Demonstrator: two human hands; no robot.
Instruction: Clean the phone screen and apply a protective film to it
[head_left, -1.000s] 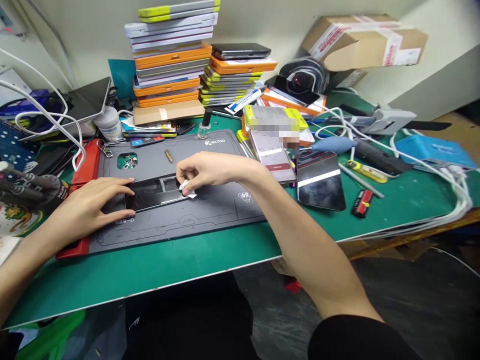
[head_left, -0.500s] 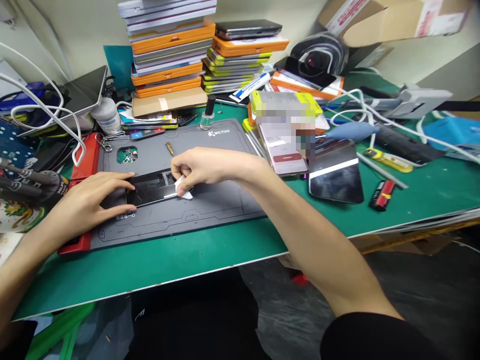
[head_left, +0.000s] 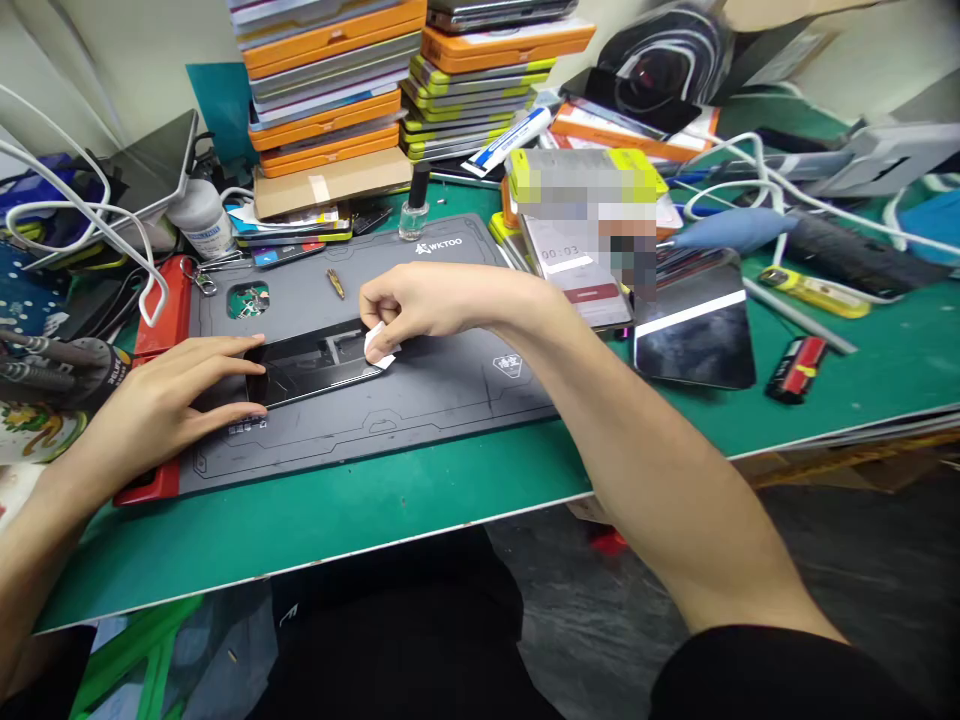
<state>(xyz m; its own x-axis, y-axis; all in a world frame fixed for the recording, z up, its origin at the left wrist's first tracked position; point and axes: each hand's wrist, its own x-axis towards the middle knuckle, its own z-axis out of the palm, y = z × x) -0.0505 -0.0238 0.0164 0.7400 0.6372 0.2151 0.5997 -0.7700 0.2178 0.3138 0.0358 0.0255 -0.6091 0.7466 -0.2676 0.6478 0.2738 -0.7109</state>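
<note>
A glossy black phone [head_left: 300,372] lies flat on a grey work mat [head_left: 442,400], its surface reflecting light. My left hand [head_left: 176,393] spans the phone's left end, the thumb at the near edge and the fingers at the far edge. At the other end, my right hand [head_left: 409,312] pinches a small folded white wipe [head_left: 381,350] against the phone's right end. Part of that end is hidden under the hand and wipe. A small brass-coloured bit [head_left: 335,284] rests on the mat behind the phone.
A small glass bottle with a black cap [head_left: 414,208] stands at the mat's back edge. Stacked orange cases [head_left: 330,120] rise behind. To the right lie a phone showing a timer [head_left: 574,262], a dark tablet-like device [head_left: 694,345] and a yellow cutter [head_left: 814,290].
The whole view has shifted slightly, with the back stacks now higher in frame. Both hands keep their places on the phone, and the wipe stays at its right end.
</note>
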